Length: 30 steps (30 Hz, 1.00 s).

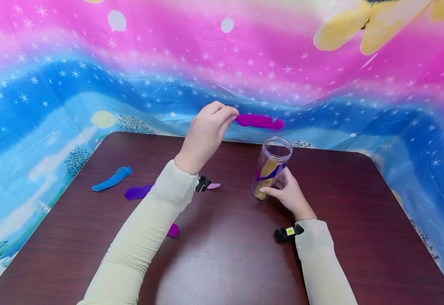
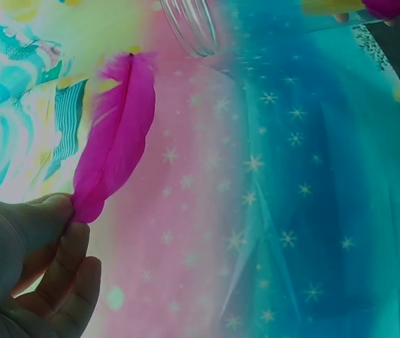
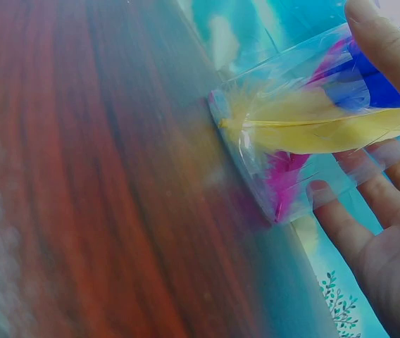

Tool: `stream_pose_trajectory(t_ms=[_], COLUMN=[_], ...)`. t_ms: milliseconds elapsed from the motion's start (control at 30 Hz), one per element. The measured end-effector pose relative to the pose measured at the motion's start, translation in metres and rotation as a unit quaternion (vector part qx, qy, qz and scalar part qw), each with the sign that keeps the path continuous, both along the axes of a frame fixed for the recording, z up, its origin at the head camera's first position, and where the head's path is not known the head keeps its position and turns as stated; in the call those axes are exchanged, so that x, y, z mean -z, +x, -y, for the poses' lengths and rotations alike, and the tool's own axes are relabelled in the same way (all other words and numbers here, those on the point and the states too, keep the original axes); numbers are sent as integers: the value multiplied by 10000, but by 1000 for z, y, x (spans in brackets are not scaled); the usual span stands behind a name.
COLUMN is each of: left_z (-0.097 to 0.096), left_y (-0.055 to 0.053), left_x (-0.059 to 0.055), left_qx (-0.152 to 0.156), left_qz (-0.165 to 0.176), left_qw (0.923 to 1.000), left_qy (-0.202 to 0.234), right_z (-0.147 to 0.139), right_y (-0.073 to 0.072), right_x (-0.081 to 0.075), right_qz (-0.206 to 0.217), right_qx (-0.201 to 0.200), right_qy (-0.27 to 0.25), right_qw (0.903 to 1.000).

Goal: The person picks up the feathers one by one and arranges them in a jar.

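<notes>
My left hand (image 1: 208,133) pinches a magenta feather (image 1: 260,121) by one end, holding it sideways in the air above and left of a clear jar's mouth. In the left wrist view the feather (image 2: 119,130) is apart from the jar's rim (image 2: 189,24). Low on its side, my right hand (image 1: 288,195) grips the clear jar (image 1: 259,169), which stands upright on the table without a lid. Inside it, the right wrist view shows a yellow feather (image 3: 313,130), a blue feather (image 3: 376,77) and magenta pieces (image 3: 284,183). The right fingers curl around the jar's far side.
A blue feather (image 1: 112,179) and a purple feather (image 1: 138,192) lie at the table's left. A magenta feather (image 1: 173,231) and a pale pink feather (image 1: 214,186) are partly hidden by the left arm. A patterned cloth (image 1: 191,67) hangs behind the brown table (image 1: 366,237).
</notes>
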<state>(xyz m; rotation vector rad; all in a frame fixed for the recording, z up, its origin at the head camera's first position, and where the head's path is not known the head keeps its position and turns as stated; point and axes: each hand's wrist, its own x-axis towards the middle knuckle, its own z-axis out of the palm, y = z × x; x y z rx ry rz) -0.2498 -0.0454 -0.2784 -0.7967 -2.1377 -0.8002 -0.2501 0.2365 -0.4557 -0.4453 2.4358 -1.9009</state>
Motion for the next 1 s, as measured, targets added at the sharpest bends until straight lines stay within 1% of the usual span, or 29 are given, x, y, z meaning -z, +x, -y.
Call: stream_pose_trajectory(t_ms=[333,467,600,733,900,1000], left_z=[-3,-6,-9,-11,-14,-17], left_y=[2,3,5,6,8,9], left_x=[-3,-5,-6,-7,-8,-8], left_qx=[121,118,143,217,255,272], left_qz=[-466,-702,-919,-1003,-1063,-1162], left_qw=[9973,9933,9872,9830,9799,9770], left_qy=[-550,-912,-1296,-1520,-1668,-1765], right_z=[0,0,0,0,0,0], right_y=[0,0,0,0,0,0], right_x=[-2,0,1,2,1,1], right_qz=[72,60,41,64,93,77], right_qx=[33,32,13,14,9,4], right_qy=[61,36,3,38,70,64], right_qw=[10000,10000,10000,10000,9999,9999])
